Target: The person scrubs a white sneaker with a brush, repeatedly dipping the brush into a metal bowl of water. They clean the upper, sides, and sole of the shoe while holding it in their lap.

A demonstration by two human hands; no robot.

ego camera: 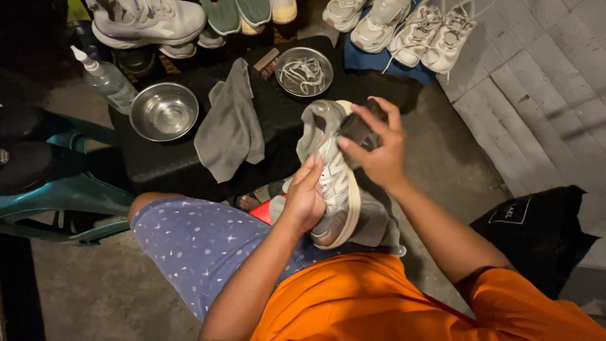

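Observation:
A grey and white sneaker [333, 189] lies over my lap, toe pointing toward me. My left hand [305, 197] grips its side near the toe. My right hand [377, 146] holds a dark brush [355, 129] pressed against the shoe's upper near the tongue. A grey cloth [375, 218] lies under the shoe on my thigh.
A black low table [164, 161] in front carries a steel bowl [164, 112], a grey towel [230, 123], a second bowl holding laces [304, 71] and a wooden brush [266, 62]. A squeeze bottle [108, 79] stands left. Several sneakers [416, 28] line the back. Black bag [536, 230] right.

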